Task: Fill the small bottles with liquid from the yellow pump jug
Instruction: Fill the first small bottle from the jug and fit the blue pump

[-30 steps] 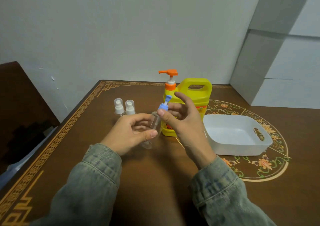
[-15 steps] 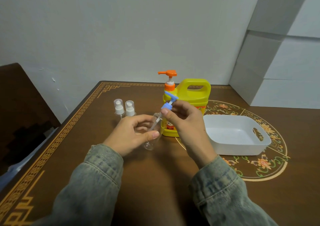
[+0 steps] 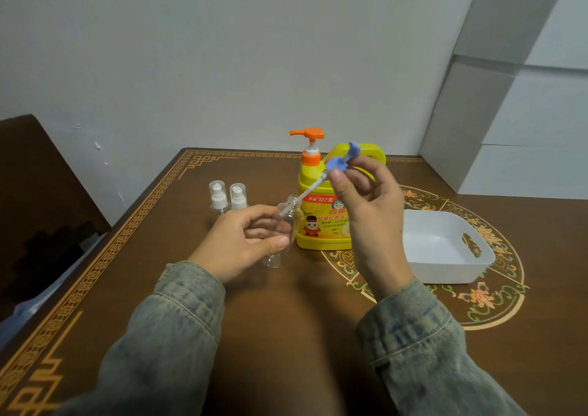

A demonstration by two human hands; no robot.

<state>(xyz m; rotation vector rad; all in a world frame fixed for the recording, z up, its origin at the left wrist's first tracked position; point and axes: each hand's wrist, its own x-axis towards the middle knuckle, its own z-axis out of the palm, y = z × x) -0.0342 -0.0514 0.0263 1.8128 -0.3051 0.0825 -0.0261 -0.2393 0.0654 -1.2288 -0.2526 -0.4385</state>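
Note:
My left hand [image 3: 241, 240] grips a small clear bottle [image 3: 280, 240], tilted, just left of the yellow pump jug [image 3: 321, 215] with its orange pump head [image 3: 308, 135]. My right hand [image 3: 366, 199] pinches a blue pump cap [image 3: 342, 159], lifted above the bottle. The cap's white dip tube [image 3: 302, 197] slants down, and its tip is still at the bottle's open neck. Two more small clear bottles [image 3: 227, 197] with white pump tops and clear caps stand upright on the table behind my left hand.
A white plastic basket [image 3: 445, 250] sits to the right of the jug on the brown patterned table [image 3: 286, 320]. White boxes [image 3: 509, 113] are stacked at the back right. A dark chair [image 3: 38, 208] stands beyond the table's left edge.
My right hand has risen up and to the right with the blue pump cap, drawing its tube out of the clear bottle. My left hand keeps holding the bottle in place.

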